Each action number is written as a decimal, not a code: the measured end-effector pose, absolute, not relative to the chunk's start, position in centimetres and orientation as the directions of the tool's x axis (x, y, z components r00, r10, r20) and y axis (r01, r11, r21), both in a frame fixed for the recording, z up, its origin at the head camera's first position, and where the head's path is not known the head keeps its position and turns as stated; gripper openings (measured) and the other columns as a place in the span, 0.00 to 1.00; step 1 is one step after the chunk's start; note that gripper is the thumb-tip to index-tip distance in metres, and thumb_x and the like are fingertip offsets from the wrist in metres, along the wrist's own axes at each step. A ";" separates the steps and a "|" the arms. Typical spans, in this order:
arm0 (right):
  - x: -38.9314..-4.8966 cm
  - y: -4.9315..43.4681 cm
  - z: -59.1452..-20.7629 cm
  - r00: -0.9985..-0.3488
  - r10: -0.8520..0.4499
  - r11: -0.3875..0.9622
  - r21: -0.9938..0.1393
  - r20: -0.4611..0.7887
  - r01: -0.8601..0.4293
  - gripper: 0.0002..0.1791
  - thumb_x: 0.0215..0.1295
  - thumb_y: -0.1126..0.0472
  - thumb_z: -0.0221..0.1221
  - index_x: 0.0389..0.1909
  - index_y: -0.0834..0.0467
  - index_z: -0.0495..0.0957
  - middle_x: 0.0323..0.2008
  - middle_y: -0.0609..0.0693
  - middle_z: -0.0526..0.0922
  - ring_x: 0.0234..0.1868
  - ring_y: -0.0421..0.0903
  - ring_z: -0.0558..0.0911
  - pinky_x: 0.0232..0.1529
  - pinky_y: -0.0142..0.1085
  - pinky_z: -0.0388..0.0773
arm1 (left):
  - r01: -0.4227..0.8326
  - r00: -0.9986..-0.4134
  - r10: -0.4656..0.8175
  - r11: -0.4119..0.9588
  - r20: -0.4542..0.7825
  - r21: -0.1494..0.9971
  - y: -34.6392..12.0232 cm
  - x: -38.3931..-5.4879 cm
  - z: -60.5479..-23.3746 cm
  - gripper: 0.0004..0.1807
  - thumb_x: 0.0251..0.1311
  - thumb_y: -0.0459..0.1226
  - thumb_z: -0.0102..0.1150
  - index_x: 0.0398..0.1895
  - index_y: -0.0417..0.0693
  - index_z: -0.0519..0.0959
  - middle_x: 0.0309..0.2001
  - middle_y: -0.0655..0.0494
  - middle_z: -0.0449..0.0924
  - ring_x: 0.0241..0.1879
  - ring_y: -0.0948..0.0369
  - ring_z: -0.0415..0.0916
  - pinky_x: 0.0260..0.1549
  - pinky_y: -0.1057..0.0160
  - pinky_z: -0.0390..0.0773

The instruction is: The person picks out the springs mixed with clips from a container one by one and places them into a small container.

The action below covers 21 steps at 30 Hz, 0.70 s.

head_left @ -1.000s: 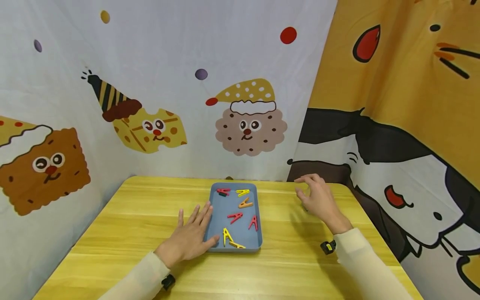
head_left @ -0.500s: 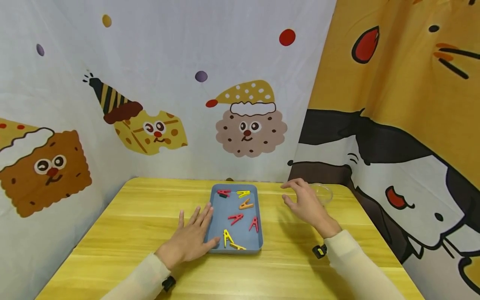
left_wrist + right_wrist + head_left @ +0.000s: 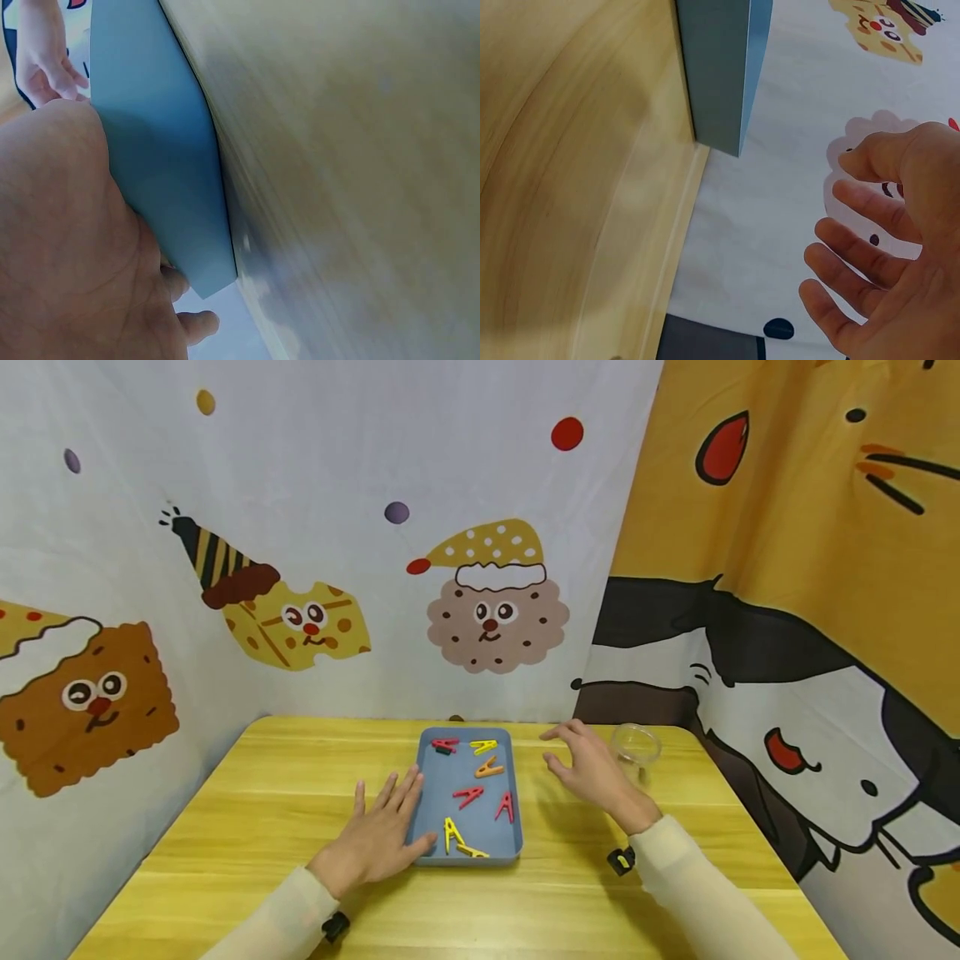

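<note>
A grey-blue tray (image 3: 437,802) lies on the table with several small plastic clothespins in it. An orange clothespin (image 3: 489,767) and a yellow clothespin (image 3: 484,747) lie in its far right part. Two red clothespins sit near the middle and right side. At the far left, a red clothespin (image 3: 446,742) lies by a dark green one. Two more yellow ones are at the near end. My left hand (image 3: 372,843) rests with spread, straight fingers against the tray's left rim. Right of the tray, my right hand (image 3: 596,772) hovers with loosely bent fingers, holding nothing.
A clear round bowl (image 3: 636,744) stands behind my right hand at the table's back right, with a small dark spot below it. The wooden table (image 3: 262,793) ends at a printed cloth wall behind and at the right.
My right hand has moved left from beside the table's right end toward the tray, uncovering the clear bowl. The left hand and the clothespins have stayed in place.
</note>
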State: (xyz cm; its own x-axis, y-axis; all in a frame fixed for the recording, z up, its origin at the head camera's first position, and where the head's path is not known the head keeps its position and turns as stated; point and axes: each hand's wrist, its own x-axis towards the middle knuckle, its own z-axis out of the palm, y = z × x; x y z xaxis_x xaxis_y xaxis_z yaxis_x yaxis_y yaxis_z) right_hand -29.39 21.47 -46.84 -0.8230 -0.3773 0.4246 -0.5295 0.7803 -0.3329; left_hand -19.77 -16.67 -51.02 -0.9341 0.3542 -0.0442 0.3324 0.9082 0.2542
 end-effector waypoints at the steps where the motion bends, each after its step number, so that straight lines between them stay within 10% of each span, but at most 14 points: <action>1: -29.4 21.3 -46.9 -0.824 -0.379 0.780 -0.335 0.421 -0.529 0.18 0.78 0.61 0.76 0.64 0.58 0.91 0.60 0.58 0.89 0.57 0.58 0.90 0.58 0.57 0.90 | 0.331 -0.934 0.353 0.909 -0.046 0.255 -16.7 -19.7 -51.0 0.56 0.86 0.69 0.51 0.99 0.43 0.48 0.99 0.47 0.40 0.97 0.36 0.45 0.87 0.13 0.38; 21: -29.5 17.4 -46.2 -0.827 -0.439 0.746 -0.370 0.352 -0.554 0.18 0.81 0.58 0.74 0.66 0.56 0.90 0.65 0.56 0.89 0.70 0.59 0.88 0.73 0.60 0.87 | 0.319 -0.938 0.344 0.910 -0.052 0.267 -16.5 -19.8 -51.2 0.56 0.85 0.68 0.55 0.99 0.44 0.49 0.99 0.48 0.40 0.97 0.37 0.45 0.87 0.13 0.37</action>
State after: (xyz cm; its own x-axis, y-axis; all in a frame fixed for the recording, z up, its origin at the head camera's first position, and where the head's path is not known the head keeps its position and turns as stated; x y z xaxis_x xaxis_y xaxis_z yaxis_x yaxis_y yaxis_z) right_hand -29.46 17.44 -46.20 -0.8267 -0.4385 0.3524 -0.5536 0.7459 -0.3704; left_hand -19.76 -16.52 -51.22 -0.9377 0.3436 -0.0517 0.3186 0.9096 0.2667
